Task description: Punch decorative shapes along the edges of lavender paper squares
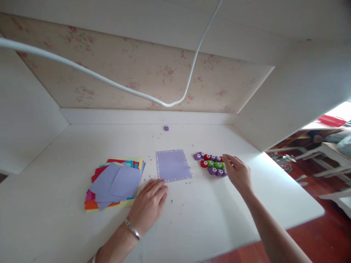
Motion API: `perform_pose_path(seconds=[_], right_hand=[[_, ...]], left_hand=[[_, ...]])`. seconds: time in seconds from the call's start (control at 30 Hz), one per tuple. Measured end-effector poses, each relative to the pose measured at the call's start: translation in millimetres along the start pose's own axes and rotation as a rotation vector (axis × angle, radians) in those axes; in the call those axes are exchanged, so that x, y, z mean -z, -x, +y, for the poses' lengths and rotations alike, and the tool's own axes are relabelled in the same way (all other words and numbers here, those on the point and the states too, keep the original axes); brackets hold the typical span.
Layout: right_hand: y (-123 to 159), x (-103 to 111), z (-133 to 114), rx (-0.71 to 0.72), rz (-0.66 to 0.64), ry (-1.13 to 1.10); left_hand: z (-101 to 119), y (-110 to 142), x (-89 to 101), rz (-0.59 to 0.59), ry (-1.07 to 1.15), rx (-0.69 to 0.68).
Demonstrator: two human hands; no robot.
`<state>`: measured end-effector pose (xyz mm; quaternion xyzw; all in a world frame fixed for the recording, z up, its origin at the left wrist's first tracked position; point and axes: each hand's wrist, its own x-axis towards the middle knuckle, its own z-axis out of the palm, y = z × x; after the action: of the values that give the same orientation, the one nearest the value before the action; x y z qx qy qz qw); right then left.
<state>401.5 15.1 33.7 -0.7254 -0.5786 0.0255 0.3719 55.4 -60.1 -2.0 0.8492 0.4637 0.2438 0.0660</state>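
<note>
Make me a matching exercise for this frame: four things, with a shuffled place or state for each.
Things:
1. Left hand
2. Right hand
3. Paper pile
4. Lone purple piece

Places or states:
A. Near the back of the white table
B. By the near edge of the hole-bordered purple sheet
C. Overlapping sheets in several colours
D. At the right end of the grouped coloured pieces

Pairs: 1-B, 2-D, 3-C, 4-A
</note>
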Motion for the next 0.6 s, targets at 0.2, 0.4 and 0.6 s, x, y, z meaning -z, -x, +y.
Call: perform_pose_path(seconds=[0.2, 0.4, 0.6], right_hand=[[-45, -66, -89, 0.156, -0.45, -0.085], [-90, -165, -157, 0.238, -0.574, 0.059], [-102, -219, -188, 0.223, -0.554, 0.134]], left_hand=[[-2, -1, 3.6, 0.003, 0.018, 0.007], [-19, 3, 9.9, 0.055, -0.028, 0.07], [-33, 5, -6.4, 0.053, -0.076, 0.009]])
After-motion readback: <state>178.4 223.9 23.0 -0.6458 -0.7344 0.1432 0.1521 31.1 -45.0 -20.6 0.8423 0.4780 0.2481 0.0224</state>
